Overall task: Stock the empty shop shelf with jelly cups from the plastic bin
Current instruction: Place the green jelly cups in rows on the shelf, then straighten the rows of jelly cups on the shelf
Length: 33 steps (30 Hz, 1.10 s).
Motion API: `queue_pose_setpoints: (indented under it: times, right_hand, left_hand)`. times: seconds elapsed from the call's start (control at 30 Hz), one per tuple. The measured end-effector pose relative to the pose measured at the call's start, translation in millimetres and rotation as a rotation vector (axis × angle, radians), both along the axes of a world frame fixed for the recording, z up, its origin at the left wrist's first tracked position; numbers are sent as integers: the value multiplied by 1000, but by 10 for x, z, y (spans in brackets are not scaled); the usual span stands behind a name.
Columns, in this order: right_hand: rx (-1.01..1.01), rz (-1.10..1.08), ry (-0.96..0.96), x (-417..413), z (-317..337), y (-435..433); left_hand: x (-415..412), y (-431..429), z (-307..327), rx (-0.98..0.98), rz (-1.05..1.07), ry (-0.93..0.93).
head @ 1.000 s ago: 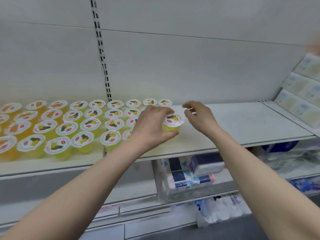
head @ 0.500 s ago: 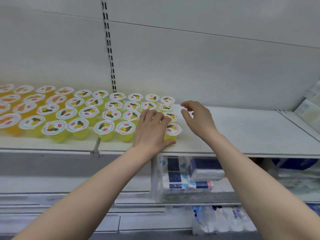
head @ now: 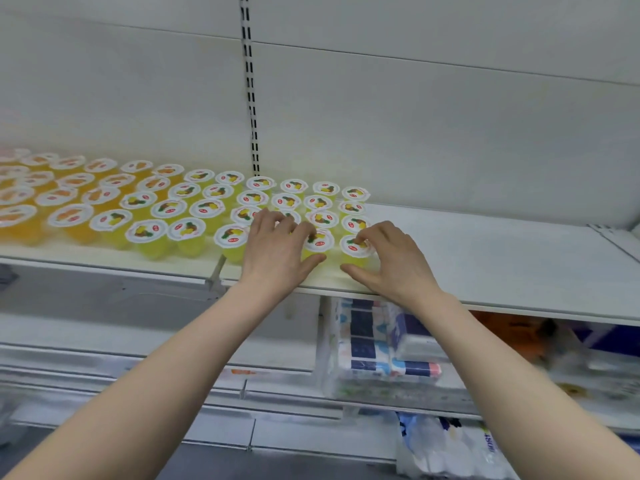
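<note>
A white back wall (head: 415, 133) stands behind a long white shelf (head: 485, 265). A thin strip (head: 251, 98) with black slots runs up the wall. The jelly cups (head: 204, 207) sit on the left part of the shelf in neat rows, from the far side by the wall to the near edge. Each one has a round white lid with a fruit picture. The orange cups (head: 69, 216) are at the far left and look blurry. The yellow cups (head: 147, 232) fill the rows from there to the middle of the shelf. The rows stop at the corner cup (head: 349, 248), which is the last one on the right in the near row. The person's right hand (head: 391, 258) holds this cup, with bent fingertips on the lid and the thumb low at the near side. Just left of it is the next cup (head: 322, 241). The left hand (head: 280, 251) grips that one, with curled fingers over the top and the thumb along its near side. The other fingers of this hand lie over the lids further left. Both bare arms reach up from the bottom of the view. Under the shelf, on a lower one, are blue and white packs (head: 377, 355) in clear wrap. Below them are some pale plastic bags (head: 446, 448).
</note>
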State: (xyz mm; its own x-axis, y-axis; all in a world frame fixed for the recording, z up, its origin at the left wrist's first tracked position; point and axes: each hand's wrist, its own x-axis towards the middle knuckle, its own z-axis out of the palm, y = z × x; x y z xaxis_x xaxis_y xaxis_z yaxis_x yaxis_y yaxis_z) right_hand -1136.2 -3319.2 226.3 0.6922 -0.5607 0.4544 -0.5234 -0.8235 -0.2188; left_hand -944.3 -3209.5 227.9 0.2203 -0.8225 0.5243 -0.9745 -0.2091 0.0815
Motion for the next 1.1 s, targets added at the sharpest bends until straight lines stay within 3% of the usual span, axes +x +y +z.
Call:
queue_pose_setpoints:
  times: [0.2, 0.47, 0.63, 0.83, 1.1]
  right_hand:
    - [64, -16, 15, 27, 68, 17]
    - [65, -12, 15, -15, 115, 57]
    - [156, -101, -102, 71, 287, -118]
    - [351, -291, 125, 357, 497, -343]
    - [462, -343, 107, 488, 484, -466]
  left_hand:
    - [-63, 43, 20, -42, -27, 108]
    - [-35, 95, 41, -38, -59, 65]
    - [104, -61, 203, -24, -56, 84]
    - [259, -456, 476, 161, -68, 83]
    - [288, -744, 469, 351, -32, 9]
